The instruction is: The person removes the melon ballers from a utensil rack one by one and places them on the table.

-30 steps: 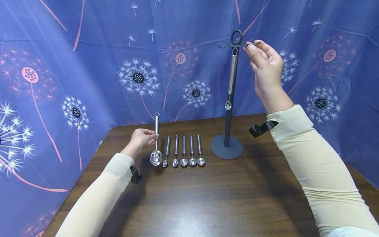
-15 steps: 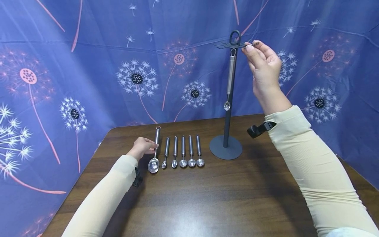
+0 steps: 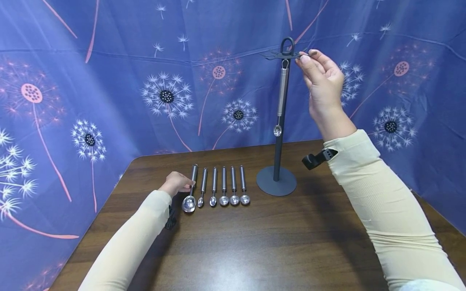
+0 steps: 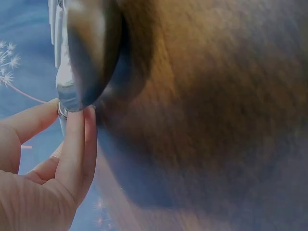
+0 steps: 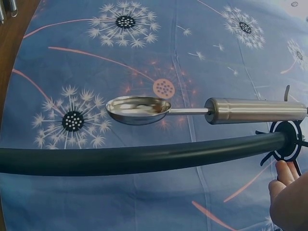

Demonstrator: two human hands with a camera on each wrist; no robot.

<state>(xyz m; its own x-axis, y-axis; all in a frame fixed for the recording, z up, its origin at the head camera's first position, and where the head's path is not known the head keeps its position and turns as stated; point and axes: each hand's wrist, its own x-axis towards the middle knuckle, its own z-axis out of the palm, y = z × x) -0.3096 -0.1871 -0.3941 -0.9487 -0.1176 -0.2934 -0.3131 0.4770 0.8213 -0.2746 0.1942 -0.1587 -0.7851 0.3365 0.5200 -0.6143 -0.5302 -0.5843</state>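
Note:
At the left end of a row of steel measuring spoons, my left hand [image 3: 176,182] pinches the handle of the largest measuring spoon [image 3: 189,204]. Its bowl sits low at or just above the table; the left wrist view does not settle contact. My right hand [image 3: 324,79] is raised and pinches a hook arm at the top of a dark utensil stand [image 3: 277,155]. From one of the stand's hooks hangs a smaller measuring spoon [image 3: 282,93], bowl down. The right wrist view shows that hanging spoon's bowl [image 5: 139,109] beside the pole [image 5: 144,155].
Several smaller measuring spoons [image 3: 223,190] lie side by side between the left hand and the round base [image 3: 276,188] of the stand. The brown wooden table [image 3: 233,242] ends at a blue dandelion-print curtain [image 3: 120,48] behind.
My left hand has lowered the large measuring spoon, which was held upright, so it now lies nearly in line with the row. My right hand keeps its pinch on the stand's top.

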